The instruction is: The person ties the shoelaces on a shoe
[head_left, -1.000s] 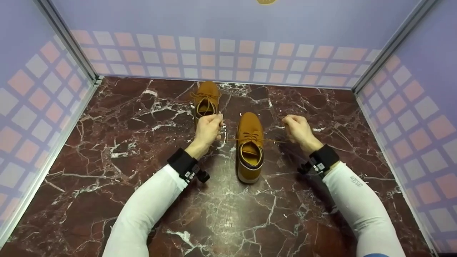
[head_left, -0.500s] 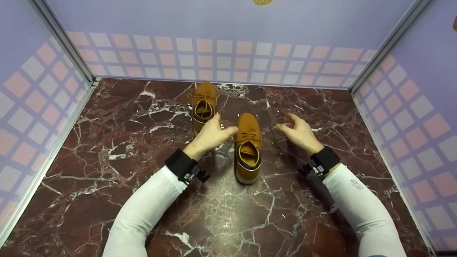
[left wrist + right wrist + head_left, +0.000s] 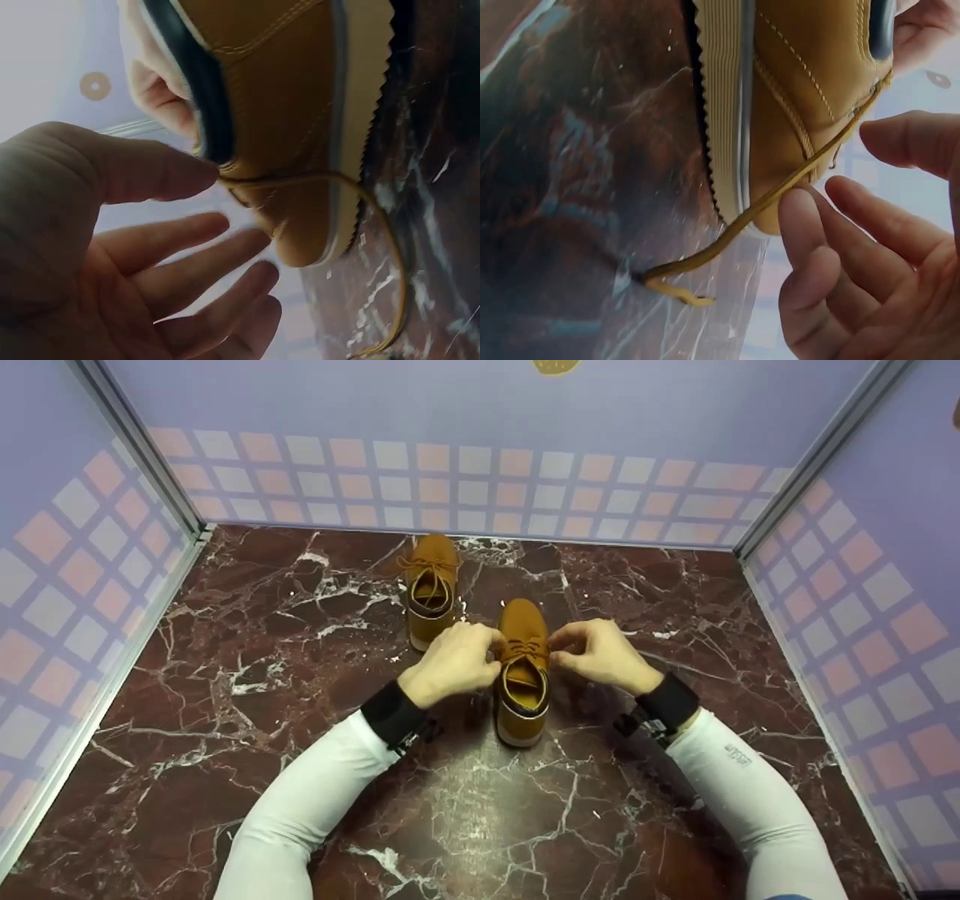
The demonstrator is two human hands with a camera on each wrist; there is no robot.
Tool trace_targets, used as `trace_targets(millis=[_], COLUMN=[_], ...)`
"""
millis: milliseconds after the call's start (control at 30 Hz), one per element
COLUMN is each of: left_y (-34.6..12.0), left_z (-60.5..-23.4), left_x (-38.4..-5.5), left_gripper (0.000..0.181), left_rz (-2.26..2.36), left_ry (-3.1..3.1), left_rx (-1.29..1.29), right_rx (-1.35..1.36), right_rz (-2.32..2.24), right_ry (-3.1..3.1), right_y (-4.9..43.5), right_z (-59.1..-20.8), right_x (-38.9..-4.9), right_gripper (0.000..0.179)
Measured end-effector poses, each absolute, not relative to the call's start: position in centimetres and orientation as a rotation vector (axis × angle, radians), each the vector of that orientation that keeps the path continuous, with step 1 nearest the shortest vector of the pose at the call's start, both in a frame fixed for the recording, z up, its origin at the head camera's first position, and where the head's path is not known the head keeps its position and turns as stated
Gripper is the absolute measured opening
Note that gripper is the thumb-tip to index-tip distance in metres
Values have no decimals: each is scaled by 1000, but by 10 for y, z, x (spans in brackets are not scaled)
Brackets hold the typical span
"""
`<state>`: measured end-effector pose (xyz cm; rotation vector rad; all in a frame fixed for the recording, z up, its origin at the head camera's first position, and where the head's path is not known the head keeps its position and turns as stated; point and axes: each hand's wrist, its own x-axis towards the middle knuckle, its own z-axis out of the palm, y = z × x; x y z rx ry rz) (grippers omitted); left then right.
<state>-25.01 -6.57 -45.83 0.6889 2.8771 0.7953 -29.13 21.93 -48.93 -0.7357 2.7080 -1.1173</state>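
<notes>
A tan lace-up shoe (image 3: 523,619) stands on the floor with its toe pointing away, between my two hands. On its left side, my left hand (image 3: 455,661) has its thumb by the eyelets and its fingers spread apart. One lace end (image 3: 391,225) runs past that thumb tip and droops to the floor. My right hand (image 3: 602,652) is on the other side, thumb and fingers apart. Its fingertips are at the other lace end (image 3: 735,225), which hangs down to the floor. Neither hand visibly pinches a lace.
The matching shoe (image 3: 433,551), its lace tied in a bow, stands farther back on the left, just beyond my left hand. Purple panels with pink and white squares (image 3: 480,487) enclose the dark red marble floor (image 3: 300,780) on three sides.
Both hands first held the lace ends stretched out sideways, then let go and opened. Now they have moved inward to the sides of the nearer shoe, beside its eyelets.
</notes>
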Motion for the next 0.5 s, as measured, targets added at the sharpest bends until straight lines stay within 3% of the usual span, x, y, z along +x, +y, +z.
trace_targets(millis=[500], left_y=[-71], left_z=[-477], left_x=[-260], left_gripper=[14], left_rz=[990], left_ry=[2889], left_rx=[679], right_rx=[-802], right_rz=[-1041], right_ry=[2723], right_y=[212], right_z=[-489], right_x=[-290], right_gripper=[22])
